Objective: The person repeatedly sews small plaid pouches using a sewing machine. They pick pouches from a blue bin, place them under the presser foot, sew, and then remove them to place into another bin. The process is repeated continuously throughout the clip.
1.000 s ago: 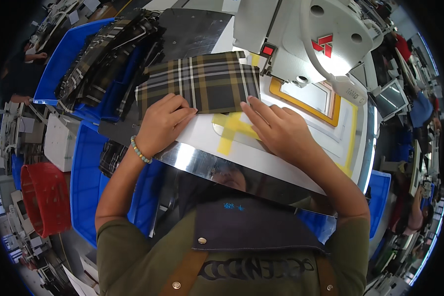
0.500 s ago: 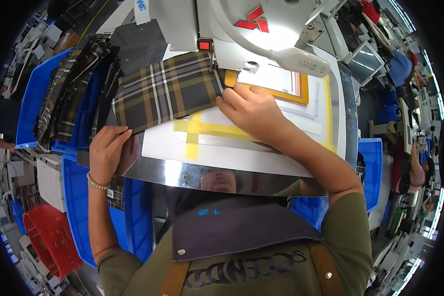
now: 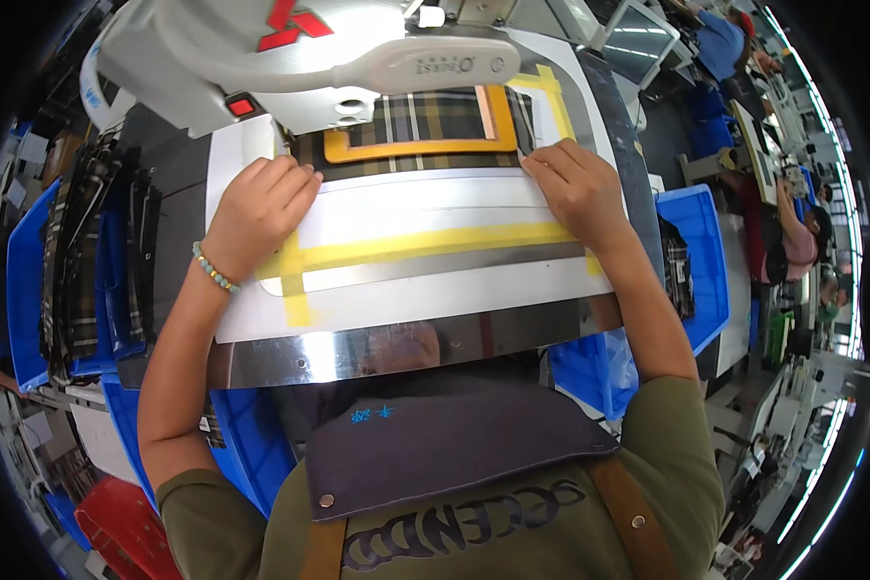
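A dark plaid cloth panel point(image 3: 418, 120) lies under the machine head, beneath an orange-yellow rectangular frame point(image 3: 425, 151), and shows through the frame's window. My left hand point(image 3: 266, 211), with a bead bracelet at the wrist, is closed at the panel's near left corner, fingers bunched together. At the near right corner my right hand point(image 3: 582, 195) pinches the cloth edge between thumb and fingers. Under and in front of the panel is a white template sheet point(image 3: 416, 205), edged with yellow tape point(image 3: 435, 244).
The white sewing machine head point(image 3: 203, 68), with a grey lamp arm point(image 3: 425, 66), overhangs the work. Blue bins stand at both sides; the left bin point(image 3: 27, 280) holds several plaid pieces point(image 3: 77, 280), and the right bin point(image 3: 703, 261) more cloth. A shiny metal table edge point(image 3: 435, 338) runs before me.
The plaid panel has moved right, from beside the machine to beneath the orange-yellow frame. My left hand has moved right and forward to its corner; the view has shifted too.
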Demonstrator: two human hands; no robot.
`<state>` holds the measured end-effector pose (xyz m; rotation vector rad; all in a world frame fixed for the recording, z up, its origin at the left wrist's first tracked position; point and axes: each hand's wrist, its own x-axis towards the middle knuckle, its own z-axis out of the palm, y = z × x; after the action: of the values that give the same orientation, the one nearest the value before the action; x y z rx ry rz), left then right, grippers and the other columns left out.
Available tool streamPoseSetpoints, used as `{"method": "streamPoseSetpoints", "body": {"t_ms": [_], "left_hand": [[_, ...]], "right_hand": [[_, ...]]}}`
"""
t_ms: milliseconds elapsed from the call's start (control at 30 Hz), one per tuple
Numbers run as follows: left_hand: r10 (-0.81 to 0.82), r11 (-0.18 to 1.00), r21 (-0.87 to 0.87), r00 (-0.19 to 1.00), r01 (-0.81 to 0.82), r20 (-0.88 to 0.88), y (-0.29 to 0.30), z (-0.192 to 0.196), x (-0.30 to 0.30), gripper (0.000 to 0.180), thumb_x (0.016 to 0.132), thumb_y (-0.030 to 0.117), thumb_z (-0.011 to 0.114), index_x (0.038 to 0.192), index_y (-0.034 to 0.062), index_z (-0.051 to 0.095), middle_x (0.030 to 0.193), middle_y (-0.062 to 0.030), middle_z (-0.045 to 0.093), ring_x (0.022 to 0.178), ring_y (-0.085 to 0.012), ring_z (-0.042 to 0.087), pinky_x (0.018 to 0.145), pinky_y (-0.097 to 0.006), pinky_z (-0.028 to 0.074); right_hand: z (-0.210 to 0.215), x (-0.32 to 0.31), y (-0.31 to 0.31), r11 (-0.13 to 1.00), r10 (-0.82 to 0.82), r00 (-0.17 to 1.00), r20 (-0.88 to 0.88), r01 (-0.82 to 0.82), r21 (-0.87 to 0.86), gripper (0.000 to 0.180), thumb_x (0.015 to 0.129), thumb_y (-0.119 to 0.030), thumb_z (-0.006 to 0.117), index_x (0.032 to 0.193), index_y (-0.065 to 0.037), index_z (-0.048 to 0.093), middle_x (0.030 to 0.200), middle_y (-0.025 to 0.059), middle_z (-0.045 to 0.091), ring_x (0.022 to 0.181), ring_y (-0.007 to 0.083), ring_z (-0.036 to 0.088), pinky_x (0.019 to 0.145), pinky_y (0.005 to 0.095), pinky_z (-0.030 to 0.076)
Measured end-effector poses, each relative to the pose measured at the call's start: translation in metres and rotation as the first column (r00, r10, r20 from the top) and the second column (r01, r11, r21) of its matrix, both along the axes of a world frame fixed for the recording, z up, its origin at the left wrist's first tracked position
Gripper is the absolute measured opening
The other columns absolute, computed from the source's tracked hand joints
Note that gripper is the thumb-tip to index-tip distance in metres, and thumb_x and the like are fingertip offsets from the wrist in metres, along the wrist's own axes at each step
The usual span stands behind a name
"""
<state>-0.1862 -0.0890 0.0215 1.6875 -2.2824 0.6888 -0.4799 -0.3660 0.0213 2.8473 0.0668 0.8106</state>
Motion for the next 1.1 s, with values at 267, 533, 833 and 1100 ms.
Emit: {"method": "streamPoseSetpoints", "body": {"t_ms": [267, 533, 833, 1100], "left_hand": [[0.137, 0.99, 0.034, 0.989, -0.135, -0.063, 0.005, 0.005, -0.006, 0.024, 0.079, 0.003, 0.07, 0.103, -0.0012, 0.071, 0.101, -0.0096, 0.07, 0.094, -0.0249, 0.066, 0.08, -0.035, 0.054], [0.089, 0.994, 0.067, 0.992, -0.082, -0.094, 0.006, 0.006, -0.004, 0.026, 0.079, 0.004, 0.07, 0.104, -0.0011, 0.071, 0.104, -0.0107, 0.071, 0.094, -0.0259, 0.067, 0.08, -0.036, 0.055], [0.103, 0.994, 0.061, 0.987, -0.096, -0.126, 0.009, 0.015, -0.011, 0.028, 0.08, 0.002, 0.069, 0.108, 0.0008, 0.071, 0.112, -0.0113, 0.072, 0.1, -0.0271, 0.069, 0.083, -0.036, 0.056], [0.285, 0.952, 0.036, 0.844, -0.303, -0.454, 0.043, 0.007, -0.01, 0.021, 0.085, -0.003, 0.07, 0.106, 0.0003, 0.073, 0.114, -0.0126, 0.073, 0.102, -0.0313, 0.069, 0.087, -0.039, 0.055]], "right_hand": [[-0.003, 0.0, -0.002, 0.987, 0.027, 0.999, -0.028, -0.022, 0.158, 0.016, 0.078, -0.003, 0.07, 0.094, -0.004, 0.075, 0.093, 0.0024, 0.069, 0.09, 0.0209, 0.067, 0.074, 0.0335, 0.056], [0.001, -0.003, -0.002, 0.982, 0.025, 0.999, -0.031, -0.019, 0.189, 0.014, 0.077, -0.002, 0.069, 0.09, -0.004, 0.074, 0.09, 0.0021, 0.067, 0.087, 0.0212, 0.065, 0.073, 0.0338, 0.055], [0.012, -0.016, -0.009, 0.974, -0.037, 0.997, -0.067, 0.051, 0.222, 0.018, 0.079, 0.001, 0.068, 0.095, -0.003, 0.074, 0.094, 0.0037, 0.068, 0.09, 0.024, 0.066, 0.076, 0.0356, 0.056], [0.016, -0.021, 0.009, 0.915, -0.027, 0.994, -0.103, 0.066, 0.398, 0.03, 0.092, -0.007, 0.065, 0.121, -0.002, 0.07, 0.136, 0.0126, 0.062, 0.127, 0.0347, 0.055, 0.108, 0.0448, 0.045]]}}
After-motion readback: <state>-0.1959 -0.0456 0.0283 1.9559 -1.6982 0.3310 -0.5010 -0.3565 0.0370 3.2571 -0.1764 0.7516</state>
